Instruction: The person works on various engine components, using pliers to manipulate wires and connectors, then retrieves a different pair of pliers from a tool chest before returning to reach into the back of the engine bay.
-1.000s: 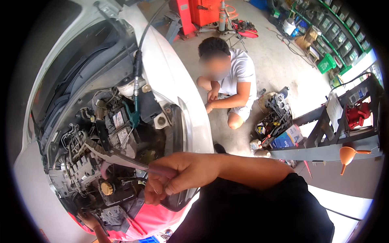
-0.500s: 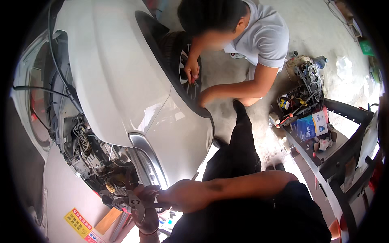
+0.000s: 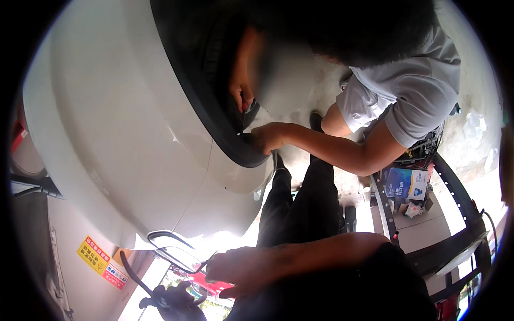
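My left hand [image 3: 179, 304] is in shadow at the lower edge, fingers closed round pliers [image 3: 136, 274]; one long dark curved handle sticks out up and to the left, the rest hidden or dark. To its right, below the headlight [image 3: 179, 257], my right hand [image 3: 233, 270] reaches across my body. Its fingers are loosely bent with the thumb apart, and nothing shows in them. Across the white car fender [image 3: 134, 128], a co-worker's hand [image 3: 241, 93] holds a red-handled screwdriver [image 3: 246, 107] at the black wheel arch trim [image 3: 201, 107]. Their other hand [image 3: 270, 136] presses on the trim's lower end.
The co-worker [image 3: 417, 91] leans in close at the top right, over the tyre. A black metal-framed rack [image 3: 455, 192] with a blue and white box [image 3: 407, 183] stands at the right. A yellow and red label [image 3: 101, 262] is on the surface at lower left.
My view has shifted so the engine bay is out of sight. My hands, together at the pliers before, are now apart. The co-worker appears nearer and bends lower over the wheel arch.
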{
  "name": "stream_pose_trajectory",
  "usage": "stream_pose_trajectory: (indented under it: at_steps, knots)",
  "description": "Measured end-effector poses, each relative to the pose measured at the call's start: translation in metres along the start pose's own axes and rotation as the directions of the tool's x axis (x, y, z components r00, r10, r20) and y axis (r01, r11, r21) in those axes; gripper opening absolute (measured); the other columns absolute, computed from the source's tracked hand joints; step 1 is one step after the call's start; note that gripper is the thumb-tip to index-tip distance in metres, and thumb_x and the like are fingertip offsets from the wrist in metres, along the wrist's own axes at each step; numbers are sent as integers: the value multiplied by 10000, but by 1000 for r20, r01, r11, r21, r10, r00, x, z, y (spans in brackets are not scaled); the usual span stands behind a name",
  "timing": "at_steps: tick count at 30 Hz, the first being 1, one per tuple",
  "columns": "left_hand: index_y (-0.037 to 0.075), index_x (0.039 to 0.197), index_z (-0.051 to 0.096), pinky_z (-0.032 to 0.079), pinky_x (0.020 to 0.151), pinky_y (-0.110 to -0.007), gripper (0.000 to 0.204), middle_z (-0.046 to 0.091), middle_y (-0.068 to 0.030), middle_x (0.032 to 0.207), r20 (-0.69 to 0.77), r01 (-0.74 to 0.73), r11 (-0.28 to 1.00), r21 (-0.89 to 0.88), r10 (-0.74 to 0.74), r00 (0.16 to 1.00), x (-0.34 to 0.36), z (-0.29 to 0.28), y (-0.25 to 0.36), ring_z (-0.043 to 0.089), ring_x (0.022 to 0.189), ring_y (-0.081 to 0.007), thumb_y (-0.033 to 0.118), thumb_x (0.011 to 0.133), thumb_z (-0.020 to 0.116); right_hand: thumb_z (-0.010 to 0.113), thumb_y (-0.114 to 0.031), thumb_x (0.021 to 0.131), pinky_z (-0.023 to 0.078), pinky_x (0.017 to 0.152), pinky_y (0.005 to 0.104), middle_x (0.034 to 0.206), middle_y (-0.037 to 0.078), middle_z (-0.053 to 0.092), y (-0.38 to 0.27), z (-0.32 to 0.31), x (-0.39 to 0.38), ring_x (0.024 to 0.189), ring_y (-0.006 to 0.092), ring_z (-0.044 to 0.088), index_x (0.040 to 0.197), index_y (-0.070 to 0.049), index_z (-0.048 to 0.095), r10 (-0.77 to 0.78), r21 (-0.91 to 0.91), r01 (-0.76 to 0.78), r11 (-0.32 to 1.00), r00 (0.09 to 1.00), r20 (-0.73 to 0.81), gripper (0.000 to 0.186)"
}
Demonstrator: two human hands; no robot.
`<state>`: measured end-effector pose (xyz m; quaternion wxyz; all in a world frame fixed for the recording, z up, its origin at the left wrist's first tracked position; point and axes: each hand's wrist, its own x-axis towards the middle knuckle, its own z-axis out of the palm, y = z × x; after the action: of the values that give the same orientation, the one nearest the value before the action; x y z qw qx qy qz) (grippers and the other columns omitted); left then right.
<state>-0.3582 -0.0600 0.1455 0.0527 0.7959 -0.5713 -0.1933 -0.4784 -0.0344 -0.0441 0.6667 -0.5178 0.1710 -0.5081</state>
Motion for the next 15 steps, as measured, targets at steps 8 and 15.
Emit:
stream_pose_trajectory:
  at_steps: [8,15]
  knots:
    - [17,1261,448,433,634,-259,478,594,-87,750,-161,68,994,80,-54,985,11,-13,-77,586,675,-152,400,978,405,531,-184,940,514,835,345,1024,130,665,63,-101,-51,947,251,667,1131,-23,597,542,201,-503,841,777,-321,259]
    - [-3,1325,445,440,844,-373,505,540,-54,735,-339,133,981,-141,-174,924,32,21,-99,550,803,-179,316,933,439,521,-157,929,536,784,351,1024,151,664,93,-96,-50,911,281,677,1105,-32,605,533,156,-521,839,729,-429,232]
